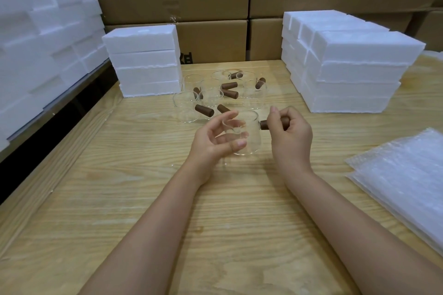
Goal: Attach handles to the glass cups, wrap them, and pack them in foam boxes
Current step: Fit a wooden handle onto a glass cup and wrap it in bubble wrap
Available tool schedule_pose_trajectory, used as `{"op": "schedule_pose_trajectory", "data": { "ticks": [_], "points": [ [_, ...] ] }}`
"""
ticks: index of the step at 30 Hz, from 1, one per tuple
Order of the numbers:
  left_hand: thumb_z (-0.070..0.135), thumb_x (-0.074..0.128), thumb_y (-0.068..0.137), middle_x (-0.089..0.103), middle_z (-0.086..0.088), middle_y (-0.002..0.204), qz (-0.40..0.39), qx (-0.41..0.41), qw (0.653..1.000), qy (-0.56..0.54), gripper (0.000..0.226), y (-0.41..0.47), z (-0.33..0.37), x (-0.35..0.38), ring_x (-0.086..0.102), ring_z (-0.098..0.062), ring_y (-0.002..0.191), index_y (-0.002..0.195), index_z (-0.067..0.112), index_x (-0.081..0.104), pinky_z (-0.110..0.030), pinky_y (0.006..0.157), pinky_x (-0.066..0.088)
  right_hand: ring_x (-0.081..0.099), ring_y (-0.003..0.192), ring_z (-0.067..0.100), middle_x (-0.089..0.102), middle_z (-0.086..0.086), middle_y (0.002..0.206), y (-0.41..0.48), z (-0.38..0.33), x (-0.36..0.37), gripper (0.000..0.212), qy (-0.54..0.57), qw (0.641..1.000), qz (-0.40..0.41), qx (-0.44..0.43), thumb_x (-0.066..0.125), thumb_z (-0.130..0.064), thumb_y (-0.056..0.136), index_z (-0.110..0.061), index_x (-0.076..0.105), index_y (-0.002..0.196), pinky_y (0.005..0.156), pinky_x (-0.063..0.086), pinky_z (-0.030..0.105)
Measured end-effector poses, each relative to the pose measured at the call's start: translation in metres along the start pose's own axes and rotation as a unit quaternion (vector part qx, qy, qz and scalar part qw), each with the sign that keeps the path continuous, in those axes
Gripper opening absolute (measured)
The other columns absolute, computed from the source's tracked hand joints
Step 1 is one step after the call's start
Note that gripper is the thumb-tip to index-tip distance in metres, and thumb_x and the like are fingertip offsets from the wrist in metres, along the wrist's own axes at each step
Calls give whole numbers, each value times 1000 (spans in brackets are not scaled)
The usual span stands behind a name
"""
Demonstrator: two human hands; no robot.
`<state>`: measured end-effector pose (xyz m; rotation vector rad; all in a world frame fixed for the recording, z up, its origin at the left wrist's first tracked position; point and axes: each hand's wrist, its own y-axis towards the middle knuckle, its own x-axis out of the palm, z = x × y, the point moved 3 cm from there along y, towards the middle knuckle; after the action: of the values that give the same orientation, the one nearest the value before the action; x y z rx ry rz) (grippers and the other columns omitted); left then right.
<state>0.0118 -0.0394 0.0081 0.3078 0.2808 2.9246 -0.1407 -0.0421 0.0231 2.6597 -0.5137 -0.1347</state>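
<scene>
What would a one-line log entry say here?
step: handle fitting | right hand: grips brown handle | left hand: loose at glass cup | wrap: not yet

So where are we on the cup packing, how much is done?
Early. Done: the cluster of cups behind the hands seems to have brown handles on. In hand: the right hand grips the handle of one glass cup, with the left hand fingers loose beside it. Left: the bubble wrap lies flat, the foam boxes sit stacked, and no wrapped cup is in view.
</scene>
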Motion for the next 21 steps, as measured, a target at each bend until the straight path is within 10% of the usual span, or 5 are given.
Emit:
{"op": "schedule_pose_trajectory", "data": {
  "ticks": [4, 12, 21],
  "points": [
    [17, 61, 74, 67, -14, 103, 8, -55, 996, -70, 54, 3, -2, -2, 69, -31, 83, 125, -2, 54, -29, 65, 58, 60, 65, 19, 63, 10, 69, -6, -6, 3, 24, 10, 998, -33, -47, 63, -22, 90, -14, 49, 71, 59, 45, 25],
    [59, 43, 79, 69, -9, 75, 40, -101, 991, -72, 62, 8, -3, -8, 59, -19, 46, 105, 7, 63, -19, 36, 38, 61, 77, -5, 64, -26, 83, -21, -17, 14, 23, 36, 979, -141, -143, 69, -19, 83, -31, 51, 90, 69, 43, 8],
    [64, 59, 76, 71, -7, 85, 64, -89, 992, -65, 66, 9, -6, -10, 59, -17, 56, 117, 11, 62, -22, 41, 42, 62, 79, -2, 67, -21, 83, -19, -5, 15, 17, 120, 983, -122, -67, 68, -20, 81, -31, 56, 88, 72, 46, 12]
  ]
}}
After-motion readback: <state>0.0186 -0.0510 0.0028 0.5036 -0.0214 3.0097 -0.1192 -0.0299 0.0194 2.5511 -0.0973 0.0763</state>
